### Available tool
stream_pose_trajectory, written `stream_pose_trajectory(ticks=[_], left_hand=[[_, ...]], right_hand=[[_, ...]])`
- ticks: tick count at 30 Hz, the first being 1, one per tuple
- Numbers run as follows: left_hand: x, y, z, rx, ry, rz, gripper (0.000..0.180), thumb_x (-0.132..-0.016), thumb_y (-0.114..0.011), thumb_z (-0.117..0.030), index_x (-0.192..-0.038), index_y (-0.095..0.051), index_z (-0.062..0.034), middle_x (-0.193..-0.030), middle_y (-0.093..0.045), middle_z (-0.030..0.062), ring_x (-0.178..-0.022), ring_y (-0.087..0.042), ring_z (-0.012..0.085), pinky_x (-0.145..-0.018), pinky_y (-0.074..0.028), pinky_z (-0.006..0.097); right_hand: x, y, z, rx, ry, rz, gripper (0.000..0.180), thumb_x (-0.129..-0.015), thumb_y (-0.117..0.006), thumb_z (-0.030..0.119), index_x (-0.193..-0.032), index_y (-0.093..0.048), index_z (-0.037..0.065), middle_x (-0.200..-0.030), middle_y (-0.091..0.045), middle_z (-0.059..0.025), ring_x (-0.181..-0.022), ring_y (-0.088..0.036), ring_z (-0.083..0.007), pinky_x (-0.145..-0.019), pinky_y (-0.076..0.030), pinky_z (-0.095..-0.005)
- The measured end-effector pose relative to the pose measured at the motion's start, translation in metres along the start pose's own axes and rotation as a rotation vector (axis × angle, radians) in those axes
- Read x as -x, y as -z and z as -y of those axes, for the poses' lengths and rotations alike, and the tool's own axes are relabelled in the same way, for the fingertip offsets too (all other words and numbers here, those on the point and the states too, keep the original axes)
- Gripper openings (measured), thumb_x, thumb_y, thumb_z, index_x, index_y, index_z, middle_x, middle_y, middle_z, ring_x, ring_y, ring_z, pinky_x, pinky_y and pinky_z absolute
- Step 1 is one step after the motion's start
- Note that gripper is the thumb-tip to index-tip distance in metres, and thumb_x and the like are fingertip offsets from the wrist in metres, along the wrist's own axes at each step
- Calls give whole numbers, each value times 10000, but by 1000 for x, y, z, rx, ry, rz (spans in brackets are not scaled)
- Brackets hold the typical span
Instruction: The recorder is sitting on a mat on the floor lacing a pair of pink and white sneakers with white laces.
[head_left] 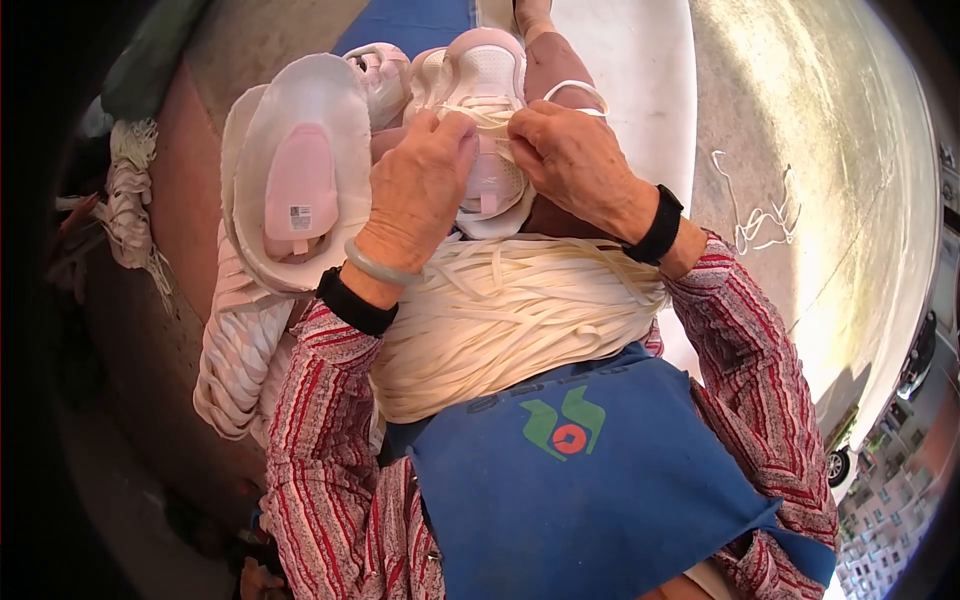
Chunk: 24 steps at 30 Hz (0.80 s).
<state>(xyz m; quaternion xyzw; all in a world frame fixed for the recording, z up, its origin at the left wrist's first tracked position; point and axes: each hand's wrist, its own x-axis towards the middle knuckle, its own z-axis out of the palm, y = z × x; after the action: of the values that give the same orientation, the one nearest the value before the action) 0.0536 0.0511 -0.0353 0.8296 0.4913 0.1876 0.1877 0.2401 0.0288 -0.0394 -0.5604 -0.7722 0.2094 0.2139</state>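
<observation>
A pink and white shoe upper [486, 72] lies in front of me, toe end pointing away. Across its lacing area runs a cream shoelace [480, 115], with both my hands working on it. My left hand [420, 190] is closed at the left side of the upper, thumb and fingers pinched on the lace. On the opposite side my right hand [585, 165] also pinches the lace, its fingertips partly hidden. Below the hands, the pink tongue [487, 190] shows. A thick bundle of cream laces [510, 310] lies across my lap.
To the left stand stacked white uppers [345, 100] with a pink panel [300, 180]. Another pink shoe upper [380, 75] lies beyond them. Braided white laces [240, 370] hang at the left. Loose laces [765, 215] lie on the floor at right. A blue apron [600, 500] covers my lap.
</observation>
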Motion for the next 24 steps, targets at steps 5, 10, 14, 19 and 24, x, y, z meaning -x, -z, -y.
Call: stream_pose_trajectory(ticks=[5, 10, 14, 19, 24], left_hand=[[-4, 4, -6, -85, -35, 66, 77, -896, -592, -167, -943, -612, -109, -878, -577, 98, -715, -616, 340, -625, -500, 421], [-6, 3, -4, -85, -46, 69, 52, -882, -593, -143, -906, -600, -97, -863, -565, 102, -704, -619, 350, -612, -505, 431], [-9, 5, 1, -62, -86, 113, 53, -866, -600, -125, -893, -602, -80, -870, -567, 114, -710, -619, 359, -626, -510, 433], [-11, 3, 1, -57, -58, 114, 60, -869, -604, -124, -881, -610, -66, -874, -571, 125, -736, -619, 360, -637, -505, 429], [-8, 0, 4, -48, -28, 86, 77, -871, -616, -133, -892, -623, -59, -879, -580, 126, -757, -618, 348, -661, -496, 413]], right_hand=[[-4, 5, 2, 44, 27, 55, 133, -805, -593, 106, -786, -610, -25, -811, -635, -177, -736, -660, -351, -632, -534, -438], [-7, -1, -3, 58, 52, 76, 131, -796, -587, 106, -766, -615, -19, -784, -638, -190, -733, -659, -353, -635, -532, -439], [-7, 1, -9, -219, -61, 100, 148, -793, -564, 115, -771, -630, -15, -756, -638, -212, -713, -651, -348, -648, -513, -432], [-10, 1, -15, -467, -123, 145, 171, -797, -557, 129, -803, -641, -20, -726, -633, -213, -650, -621, -325, -642, -489, -401], [-6, -4, -18, -459, -134, 145, 183, -883, -586, 159, -894, -641, -15, -675, -581, -90, -619, -513, -144, -597, -439, -288]])
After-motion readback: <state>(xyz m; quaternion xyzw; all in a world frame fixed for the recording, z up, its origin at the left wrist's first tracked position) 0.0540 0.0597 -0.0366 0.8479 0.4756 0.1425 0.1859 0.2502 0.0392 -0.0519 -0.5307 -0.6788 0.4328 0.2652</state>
